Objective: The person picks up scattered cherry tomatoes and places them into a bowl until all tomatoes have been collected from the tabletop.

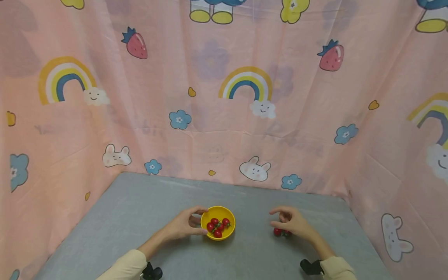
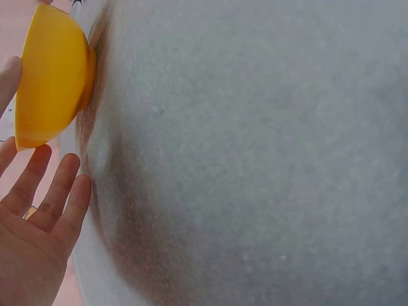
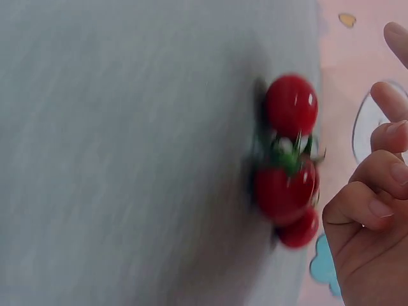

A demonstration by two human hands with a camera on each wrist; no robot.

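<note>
In the head view, a yellow bowl [image 1: 219,212] stands on the table with several red cherry tomatoes [image 1: 217,233] inside, their green stems showing. My left hand [image 1: 183,224] holds the bowl's left side, thumb at the near rim and fingers at the far rim. The left wrist view shows the bowl [image 2: 54,76] side-on between thumb and fingers. Over on the right, my right hand [image 1: 295,223] hovers above more cherry tomatoes [image 1: 277,232], partly hidden by it. Its thumb and index finger are spread apart with nothing between them. Seen from the right wrist, these tomatoes [image 3: 291,105] lie clustered beside the fingers.
Both hands work over a grey table [image 1: 168,198]. A pink curtain [image 1: 210,147] printed with rainbows, strawberries and rabbits surrounds its back and sides. Black straps [image 1: 151,271] sit at the wrists by the light sleeves [image 1: 126,266].
</note>
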